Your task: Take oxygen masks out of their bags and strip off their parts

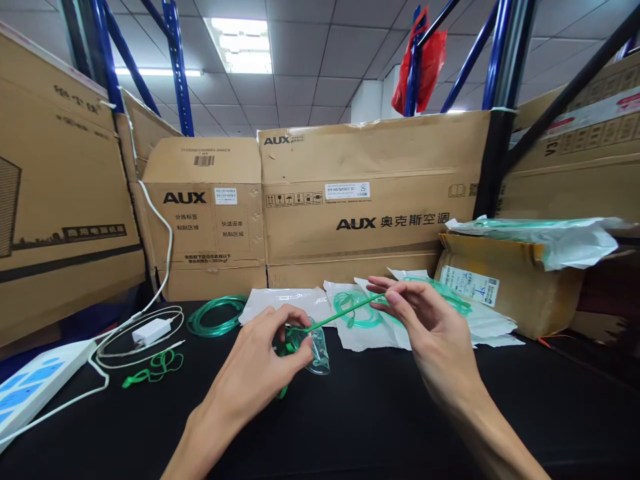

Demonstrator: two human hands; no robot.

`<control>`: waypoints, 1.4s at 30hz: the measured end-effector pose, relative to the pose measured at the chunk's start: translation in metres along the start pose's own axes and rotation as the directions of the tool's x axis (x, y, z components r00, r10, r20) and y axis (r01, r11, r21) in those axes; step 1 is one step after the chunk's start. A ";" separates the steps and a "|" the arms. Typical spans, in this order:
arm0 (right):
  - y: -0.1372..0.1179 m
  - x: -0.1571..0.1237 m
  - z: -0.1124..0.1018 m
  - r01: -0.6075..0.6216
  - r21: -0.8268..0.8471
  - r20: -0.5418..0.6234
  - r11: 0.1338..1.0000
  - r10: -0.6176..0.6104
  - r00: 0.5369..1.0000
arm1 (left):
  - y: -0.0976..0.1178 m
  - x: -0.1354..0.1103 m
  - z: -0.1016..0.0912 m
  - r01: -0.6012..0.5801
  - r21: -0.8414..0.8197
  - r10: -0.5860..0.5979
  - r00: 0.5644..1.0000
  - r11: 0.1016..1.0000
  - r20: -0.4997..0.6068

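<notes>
A clear, green-tinted oxygen mask (320,357) is in front of me, partly hidden behind my left hand (260,363). The left thumb and fingers close around the mask's edge, where a green elastic strap (345,312) comes off it. Stretched straight, the strap slants up to the right. Its far end is pinched between the thumb and fingers of my right hand (435,327). Behind the hands, coiled green tubing (357,310) lies in opened white packages (375,339). A loose green strap (155,368) rests on the black table (350,427) at the left.
Another green tubing coil (215,317) lies at the back left. A power strip (43,373), white cable (167,233) and white adapter (151,331) occupy the left side. Cardboard boxes (350,160) wall the back. A small carton (520,287) at right carries a wrapped package (560,230).
</notes>
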State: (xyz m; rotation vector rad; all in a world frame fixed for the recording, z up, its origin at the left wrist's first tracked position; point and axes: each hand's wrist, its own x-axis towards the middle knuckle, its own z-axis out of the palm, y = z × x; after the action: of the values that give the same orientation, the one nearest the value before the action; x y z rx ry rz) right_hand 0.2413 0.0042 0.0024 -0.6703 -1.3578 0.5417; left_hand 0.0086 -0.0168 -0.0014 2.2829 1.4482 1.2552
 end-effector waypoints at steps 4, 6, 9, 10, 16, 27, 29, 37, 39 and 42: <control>0.001 0.002 -0.003 0.000 -0.012 0.010 1.000 0.000 1.000 | 0.000 0.000 -0.001 -0.001 0.001 0.001 1.000 1.000 -0.002; 0.000 -0.001 0.001 -0.013 -0.011 0.095 1.000 0.014 0.995 | 0.000 -0.001 0.000 -0.007 0.003 0.007 1.000 1.000 -0.005; -0.004 -0.008 0.008 -0.023 -0.012 0.203 1.000 0.025 0.979 | -0.001 0.000 0.003 -0.012 0.038 0.014 0.999 0.999 -0.039; -0.005 -0.010 0.010 -0.021 -0.015 0.222 1.000 0.024 0.975 | -0.001 0.001 0.004 -0.009 0.049 0.012 0.998 0.999 -0.055; -0.010 -0.017 0.016 -0.016 -0.013 0.287 1.000 0.019 0.958 | -0.002 0.003 0.007 0.064 0.031 -0.060 0.990 0.997 -0.131; 0.025 -0.025 0.038 -0.376 0.034 0.387 0.926 0.335 0.859 | 0.001 0.003 0.014 0.091 -0.228 -0.120 0.985 0.969 -0.120; 0.027 -0.028 0.042 -0.402 0.032 0.407 0.915 0.355 0.842 | 0.002 0.002 0.015 0.100 -0.286 -0.131 0.987 0.953 -0.093; 0.017 -0.026 0.038 -0.408 0.171 0.329 0.897 0.339 0.882 | -0.009 0.005 0.014 0.203 -0.472 -0.192 0.979 0.858 0.072; 0.015 -0.025 0.036 -0.412 0.234 0.315 0.881 0.332 0.889 | -0.011 0.008 0.014 0.212 -0.492 -0.181 0.977 0.844 0.111; 0.014 -0.023 0.036 -0.402 0.299 0.312 0.865 0.310 0.898 | -0.010 0.009 0.014 0.252 -0.505 -0.188 0.966 0.826 0.176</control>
State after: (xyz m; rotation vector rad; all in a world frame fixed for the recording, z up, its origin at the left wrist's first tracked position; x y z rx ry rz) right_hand 0.2027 0.0022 -0.0206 -0.5663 -1.3262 1.1840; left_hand 0.0137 -0.0005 -0.0106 1.7396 1.1103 1.2297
